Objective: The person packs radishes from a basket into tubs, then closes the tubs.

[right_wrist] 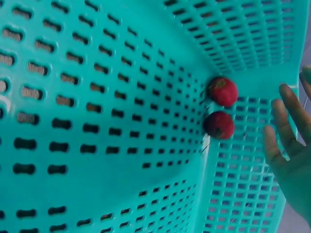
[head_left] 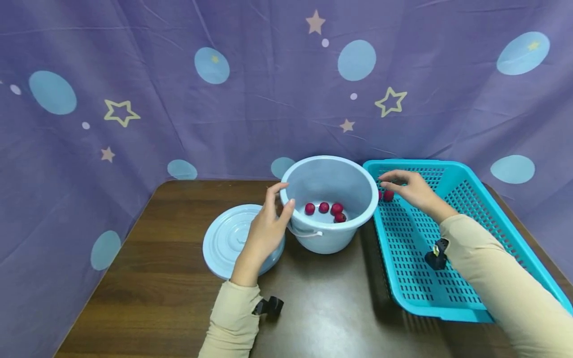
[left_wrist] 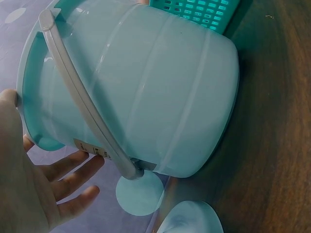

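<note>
Cloth (head_left: 268, 59): purple, softly creased, printed with stars and pale blue rounds, beyond all fingers. Table (head_left: 147, 278): brown, wood-grained, below both hands.

Basket (head_left: 407, 248): teal plastic, rectangular, slotted all over, under the right fingers. Bucket (head_left: 324, 242): pale blue smooth plastic, round, tapering, upright, its rim against the left fingertips. Lid (head_left: 224, 238): same blue, round, ridged in rings, on the table below the left hand, partly hidden by it.

Left hand (head_left: 265, 228): thumb and fingers spread, touching the bucket's rim. Right hand (head_left: 416, 191): holds nothing; fingers loosely bent, thumb apart from them.

Handle (left_wrist: 82, 97): whitish, hanging against the bucket wall. Label (left_wrist: 90, 147): just beside the left fingertips, print too blurred to read; left wrist view only.

Fruits: red, round. Head view alone shows four (head_left: 337, 209) on the bucket's floor, beyond the left fingers. Right wrist view shows two (right_wrist: 223, 92) in the basket, near the right fingertips but apart from them.
</note>
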Action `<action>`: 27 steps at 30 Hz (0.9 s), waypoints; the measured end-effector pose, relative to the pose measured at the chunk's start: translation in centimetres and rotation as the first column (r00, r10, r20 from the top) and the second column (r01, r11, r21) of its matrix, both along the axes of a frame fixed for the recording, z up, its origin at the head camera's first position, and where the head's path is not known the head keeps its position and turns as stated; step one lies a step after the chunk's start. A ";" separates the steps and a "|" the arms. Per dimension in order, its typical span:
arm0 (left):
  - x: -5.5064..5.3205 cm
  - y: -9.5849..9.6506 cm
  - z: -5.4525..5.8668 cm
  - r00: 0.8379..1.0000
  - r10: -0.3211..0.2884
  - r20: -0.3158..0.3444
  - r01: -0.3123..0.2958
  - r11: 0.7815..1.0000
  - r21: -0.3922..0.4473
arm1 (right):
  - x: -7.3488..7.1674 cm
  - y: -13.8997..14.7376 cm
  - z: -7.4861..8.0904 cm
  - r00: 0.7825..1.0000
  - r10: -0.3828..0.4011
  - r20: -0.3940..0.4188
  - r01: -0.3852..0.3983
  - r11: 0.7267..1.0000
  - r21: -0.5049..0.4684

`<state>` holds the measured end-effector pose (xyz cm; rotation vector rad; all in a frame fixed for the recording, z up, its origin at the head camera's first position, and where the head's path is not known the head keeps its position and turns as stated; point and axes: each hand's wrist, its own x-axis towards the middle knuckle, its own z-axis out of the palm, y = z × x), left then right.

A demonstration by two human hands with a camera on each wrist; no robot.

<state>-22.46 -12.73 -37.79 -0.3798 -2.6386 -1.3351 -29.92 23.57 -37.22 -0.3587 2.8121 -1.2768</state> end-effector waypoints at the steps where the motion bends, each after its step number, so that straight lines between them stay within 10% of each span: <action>1: 0.0 0.0 0.0 1.000 0.000 0.000 0.000 1.000 -0.001 | -0.2 0.2 -0.3 1.000 -0.004 0.006 0.004 1.000 0.006; 27: 0.0 0.0 0.1 1.000 -0.004 -0.003 0.004 1.000 -0.003 | -1.7 1.8 -2.5 0.982 -0.105 0.157 0.077 0.982 0.171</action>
